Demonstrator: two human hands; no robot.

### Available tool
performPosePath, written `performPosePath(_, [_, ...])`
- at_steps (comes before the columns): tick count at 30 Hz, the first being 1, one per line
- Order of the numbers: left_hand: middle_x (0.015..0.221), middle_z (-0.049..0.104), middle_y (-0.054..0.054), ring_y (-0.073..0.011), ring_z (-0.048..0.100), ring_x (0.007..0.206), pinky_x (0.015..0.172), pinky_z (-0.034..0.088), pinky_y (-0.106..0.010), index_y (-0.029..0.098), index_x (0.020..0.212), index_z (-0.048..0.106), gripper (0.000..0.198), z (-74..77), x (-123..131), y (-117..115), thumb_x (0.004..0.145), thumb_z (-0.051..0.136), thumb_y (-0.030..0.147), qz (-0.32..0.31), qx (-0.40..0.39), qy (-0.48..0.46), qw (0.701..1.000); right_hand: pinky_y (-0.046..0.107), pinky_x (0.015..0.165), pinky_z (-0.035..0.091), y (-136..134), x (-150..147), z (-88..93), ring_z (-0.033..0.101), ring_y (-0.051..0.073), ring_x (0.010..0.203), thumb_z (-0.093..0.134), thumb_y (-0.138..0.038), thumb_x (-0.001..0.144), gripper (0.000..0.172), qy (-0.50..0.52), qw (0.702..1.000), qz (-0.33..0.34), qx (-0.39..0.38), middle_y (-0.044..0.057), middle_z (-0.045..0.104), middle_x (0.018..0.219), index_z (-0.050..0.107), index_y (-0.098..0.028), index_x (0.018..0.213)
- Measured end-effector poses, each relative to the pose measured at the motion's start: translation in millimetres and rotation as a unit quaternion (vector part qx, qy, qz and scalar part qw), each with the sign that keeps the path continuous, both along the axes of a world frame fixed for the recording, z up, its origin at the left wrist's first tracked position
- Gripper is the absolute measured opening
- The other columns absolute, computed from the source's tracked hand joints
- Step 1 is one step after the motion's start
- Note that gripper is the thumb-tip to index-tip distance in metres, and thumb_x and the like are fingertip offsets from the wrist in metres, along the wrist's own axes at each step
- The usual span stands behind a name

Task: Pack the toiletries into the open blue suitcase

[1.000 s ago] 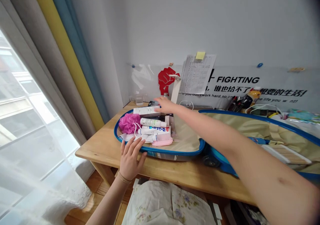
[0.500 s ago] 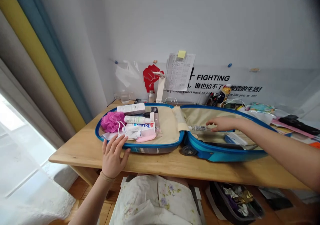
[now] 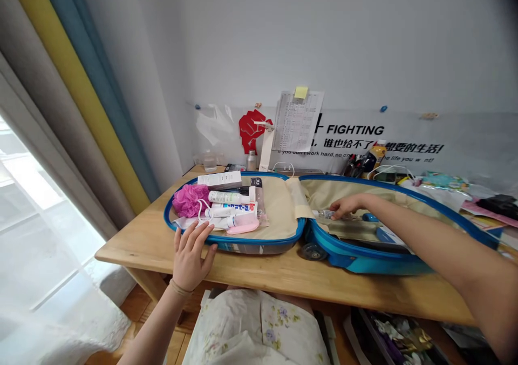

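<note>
An open blue suitcase (image 3: 263, 241) lies on the wooden table. My left hand (image 3: 193, 252) rests at the near rim of its left half, fingers spread, holding nothing. Close to those fingers are a purple bath puff (image 3: 190, 200), a white bottle (image 3: 229, 197), a toothpaste tube (image 3: 238, 209), a pink case (image 3: 244, 227) and a white box (image 3: 219, 180). In the right half, my right hand (image 3: 348, 205) closes its fingers on one end of a small clear bottle (image 3: 322, 214) lying near the hinge. Part of that bottle is hidden by the fingers.
A blue-capped item (image 3: 369, 217) and a blue-and-white pack (image 3: 389, 235) lie in the right half. Behind stand a white lamp (image 3: 266, 148), a small bottle (image 3: 251, 160) and a yellow-labelled bottle (image 3: 376, 157). A bin (image 3: 399, 335) sits below the table.
My right hand has moved left and its fingers have closed on the clear bottle. My left hand stays at the suitcase rim. The whole view has shifted slightly.
</note>
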State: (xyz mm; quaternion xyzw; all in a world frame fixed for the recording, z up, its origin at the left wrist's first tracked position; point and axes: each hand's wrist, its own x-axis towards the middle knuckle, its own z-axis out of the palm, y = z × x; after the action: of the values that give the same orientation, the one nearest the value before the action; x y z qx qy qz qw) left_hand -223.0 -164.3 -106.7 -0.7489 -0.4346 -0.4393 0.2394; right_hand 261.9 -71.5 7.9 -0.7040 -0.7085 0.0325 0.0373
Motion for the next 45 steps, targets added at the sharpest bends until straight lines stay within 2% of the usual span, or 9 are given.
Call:
performPosePath(3, [0.125, 0.065, -0.009, -0.0263, 0.049, 0.129, 0.118, 0.017, -0.046, 0.024, 0.138, 0.049, 0.048, 0.5, 0, 0, 0.090, 0.053, 0.026, -0.001, -0.003, 0.002, 1.000, 0.035, 0.061, 0.047, -6, -1, 2.6, 0.064, 0.021, 0.065, 0.076, -0.048, 0.054, 0.028, 0.048, 0.986, -0.020, -0.160, 0.006, 0.068, 0.072, 0.069, -0.026, 0.072])
performPosePath(6, [0.125, 0.065, -0.008, -0.0259, 0.050, 0.128, 0.118, 0.016, -0.045, 0.024, 0.137, 0.049, 0.047, 0.6, 0, -1, 0.091, 0.053, 0.026, 0.001, -0.002, 0.000, 1.000, 0.034, 0.060, 0.047, -11, 3, 13.4, 0.063, 0.020, 0.065, 0.073, -0.046, 0.059, 0.032, 0.094, 0.973, -0.045, -0.206, 0.009, 0.067, 0.075, 0.069, -0.026, 0.084])
performPosePath(12, [0.127, 0.065, -0.008, -0.0265, 0.050, 0.129, 0.119, 0.016, -0.046, 0.023, 0.137, 0.051, 0.046, -1.8, -1, 0, 0.091, 0.052, 0.028, 0.004, -0.010, -0.004, 1.000, 0.029, 0.068, 0.047, -8, 10, 65.8, 0.060, 0.017, 0.081, 0.059, -0.053, 0.078, 0.047, 0.149, 0.979, -0.050, -0.132, 0.015, 0.066, 0.098, 0.060, -0.023, 0.113])
performPosePath(16, [0.127, 0.065, -0.008, -0.0263, 0.050, 0.128, 0.118, 0.016, -0.046, 0.024, 0.137, 0.051, 0.046, -2.4, -1, 0, 0.091, 0.052, 0.028, 0.003, -0.009, -0.005, 1.000, 0.029, 0.081, 0.049, 7, -50, 84.6, 0.060, 0.020, 0.102, 0.052, -0.047, 0.086, 0.052, 0.172, 0.982, 0.074, -0.039, 0.017, 0.059, 0.126, 0.051, -0.020, 0.130])
performPosePath(18, [0.126, 0.065, -0.009, -0.0263, 0.050, 0.128, 0.118, 0.016, -0.046, 0.023, 0.136, 0.051, 0.045, -1.6, -1, 0, 0.091, 0.052, 0.027, 0.002, 0.000, -0.001, 1.000, 0.030, 0.093, 0.046, 18, -98, 79.6, 0.057, 0.021, 0.112, 0.057, -0.043, 0.084, 0.051, 0.150, 0.976, 0.158, -0.015, 0.011, 0.058, 0.132, 0.052, -0.022, 0.130])
performPosePath(22, [0.126, 0.065, -0.010, -0.0266, 0.050, 0.127, 0.118, 0.017, -0.046, 0.020, 0.133, 0.053, 0.042, 0.2, -1, 0, 0.092, 0.052, 0.027, 0.007, 0.001, 0.008, 1.000, 0.031, 0.093, 0.046, 42, -189, 52.8, 0.061, 0.019, 0.104, 0.061, -0.031, 0.083, 0.047, 0.100, 0.971, 0.218, 0.000, 0.009, 0.062, 0.124, 0.054, -0.021, 0.129])
performPosePath(27, [0.125, 0.065, -0.010, -0.0262, 0.050, 0.127, 0.118, 0.017, -0.046, 0.020, 0.130, 0.054, 0.039, 0.9, -1, -1, 0.092, 0.050, 0.027, 0.007, -0.004, 0.010, 1.000, 0.029, 0.091, 0.046, 57, -251, 22.9, 0.061, 0.018, 0.102, 0.062, -0.025, 0.083, 0.040, 0.089, 0.970, 0.226, 0.011, 0.009, 0.060, 0.122, 0.057, -0.021, 0.123])
performPosePath(35, [0.124, 0.065, -0.010, -0.0258, 0.051, 0.127, 0.119, 0.016, -0.046, 0.020, 0.130, 0.054, 0.038, 1.5, -1, -1, 0.093, 0.050, 0.028, 0.005, -0.006, 0.005, 1.000, 0.028, 0.088, 0.047, 58, -282, 2.3, 0.061, 0.018, 0.100, 0.064, -0.022, 0.080, 0.037, 0.103, 0.981, 0.147, 0.068, 0.009, 0.052, 0.123, 0.058, -0.021, 0.117])
performPosePath(45, [0.126, 0.065, -0.009, -0.0258, 0.050, 0.127, 0.119, 0.016, -0.046, 0.022, 0.135, 0.051, 0.044, -0.9, -1, -1, 0.092, 0.052, 0.028, 0.002, -0.010, -0.002, 1.000, 0.025, 0.083, 0.048, 63, -273, 0.3, 0.062, 0.013, 0.091, 0.055, -0.017, 0.085, 0.026, 0.111, 0.983, 0.119, 0.081, 0.007, 0.057, 0.117, 0.065, -0.023, 0.109])
